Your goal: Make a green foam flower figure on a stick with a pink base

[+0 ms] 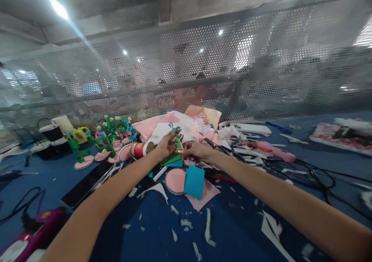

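My left hand [167, 145] is closed around a small green paper flower stem [178, 138] with blue bits at its top. From the other side my right hand [192, 150] pinches the lower end of the green paper. Just below my hands lie a blue paper square [194, 182], a round pink disc [175, 180] and a pink paper sheet [207, 197]. The square partly covers the disc. A red paper cup [139, 150] rests on its side by my left wrist. Several green paper flowers on pink round bases [84, 162] stand to the left.
A black phone [87, 184] lies near my left forearm, with a purple glue gun [37, 231] at the lower left. On the right are a pink glue gun [274, 150], black cables [322, 176] and a white power strip [251, 128]. Paper scraps [208, 227] litter the blue table.
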A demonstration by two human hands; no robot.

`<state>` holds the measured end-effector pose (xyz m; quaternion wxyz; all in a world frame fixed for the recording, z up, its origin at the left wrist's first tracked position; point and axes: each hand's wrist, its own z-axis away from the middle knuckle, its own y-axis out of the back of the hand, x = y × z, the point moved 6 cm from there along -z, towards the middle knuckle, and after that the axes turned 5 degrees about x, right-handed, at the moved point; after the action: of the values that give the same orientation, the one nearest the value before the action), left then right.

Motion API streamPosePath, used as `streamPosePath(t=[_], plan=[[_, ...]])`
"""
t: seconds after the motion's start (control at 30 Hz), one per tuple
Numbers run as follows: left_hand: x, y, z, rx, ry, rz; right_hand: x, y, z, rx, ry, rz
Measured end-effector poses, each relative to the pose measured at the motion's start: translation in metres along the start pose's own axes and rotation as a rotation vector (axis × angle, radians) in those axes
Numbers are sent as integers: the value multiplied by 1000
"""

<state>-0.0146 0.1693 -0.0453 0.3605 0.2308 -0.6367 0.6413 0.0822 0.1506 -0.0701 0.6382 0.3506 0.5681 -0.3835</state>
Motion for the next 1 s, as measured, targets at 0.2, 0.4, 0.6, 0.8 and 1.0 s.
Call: streamPosePath(t=[0.2, 0.4, 0.6, 0.8, 1.0], plan=[[1, 1, -1, -47, -7, -19, -6, -5, 6, -116, -8, -40], [1, 0, -1, -22, -26, -11, -6, -4, 6, -148, -28, -66], [0, 0, -3, -31, -43, -34, -6, -3, 3, -36, 18, -74], [-1, 2, -3, -37, -16, -61, -10, -6, 9, 4, 43, -54], [-1, 2, -2, 6, -35, -65, -10, -5, 9, 41, 54, -14]])
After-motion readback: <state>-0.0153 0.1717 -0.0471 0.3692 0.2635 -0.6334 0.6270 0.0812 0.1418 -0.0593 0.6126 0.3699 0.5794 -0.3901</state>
